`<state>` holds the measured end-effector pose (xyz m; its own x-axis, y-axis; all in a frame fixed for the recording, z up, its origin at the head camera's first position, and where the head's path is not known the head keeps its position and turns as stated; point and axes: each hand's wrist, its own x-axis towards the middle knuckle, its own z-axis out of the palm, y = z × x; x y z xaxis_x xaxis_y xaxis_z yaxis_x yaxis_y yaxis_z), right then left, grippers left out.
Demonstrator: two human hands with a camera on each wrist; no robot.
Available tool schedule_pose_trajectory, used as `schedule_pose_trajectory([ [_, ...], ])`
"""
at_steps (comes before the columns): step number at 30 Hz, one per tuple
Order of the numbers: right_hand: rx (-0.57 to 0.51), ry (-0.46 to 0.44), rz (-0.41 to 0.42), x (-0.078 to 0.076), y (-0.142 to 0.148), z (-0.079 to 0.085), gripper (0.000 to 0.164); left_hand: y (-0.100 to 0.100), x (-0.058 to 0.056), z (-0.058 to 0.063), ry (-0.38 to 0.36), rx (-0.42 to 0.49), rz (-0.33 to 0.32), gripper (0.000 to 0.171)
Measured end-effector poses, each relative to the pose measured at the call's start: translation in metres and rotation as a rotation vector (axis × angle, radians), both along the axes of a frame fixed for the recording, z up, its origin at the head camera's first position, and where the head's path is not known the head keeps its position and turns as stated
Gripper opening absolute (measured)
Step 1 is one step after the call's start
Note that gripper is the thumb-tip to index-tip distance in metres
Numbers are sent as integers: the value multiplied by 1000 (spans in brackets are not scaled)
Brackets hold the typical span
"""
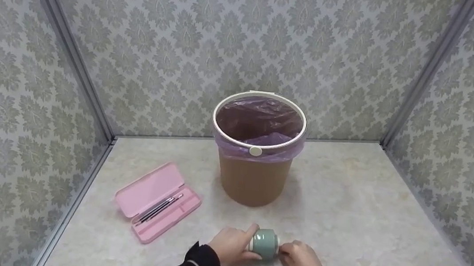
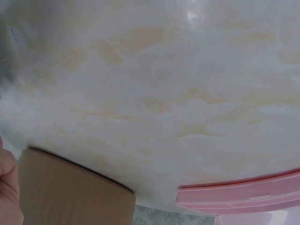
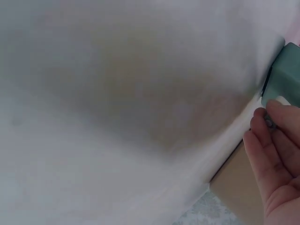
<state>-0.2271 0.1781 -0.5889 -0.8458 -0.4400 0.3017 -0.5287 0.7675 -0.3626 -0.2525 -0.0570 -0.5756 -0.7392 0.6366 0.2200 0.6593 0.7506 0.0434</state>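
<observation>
Right wrist view shows your right hand [image 3: 281, 157] pinching a small grey piece [image 3: 269, 123]; only head view shows your left hand [image 1: 231, 243] gripping the green canister [image 1: 265, 244].

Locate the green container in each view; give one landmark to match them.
Head: green container at bottom, right of centre, between left hand and right hand.
Left wrist: not in it.
Right wrist: green container at the right edge, upper half, cut off by the frame.
Shared landmark: brown bin, centre in head, lower left in left wrist, lower right in right wrist.
</observation>
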Motion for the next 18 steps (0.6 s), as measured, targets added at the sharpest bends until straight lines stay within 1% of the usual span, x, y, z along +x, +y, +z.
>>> schedule_pose_trajectory([
  [3,1,19,12,5,0,0,5,0,1,0,-9,1,4,74],
  [9,-6,120,69,15,1,4,5,-1,1,-1,-5,-7,40,73],
  [12,7,126,89,19,2,5,5,0,1,-2,1,-12,32,73],
  [15,26,151,92,21,4,4,6,1,1,-3,-1,-16,26,74],
  [18,33,218,98,20,5,4,8,2,0,-4,-1,-4,36,74],
])
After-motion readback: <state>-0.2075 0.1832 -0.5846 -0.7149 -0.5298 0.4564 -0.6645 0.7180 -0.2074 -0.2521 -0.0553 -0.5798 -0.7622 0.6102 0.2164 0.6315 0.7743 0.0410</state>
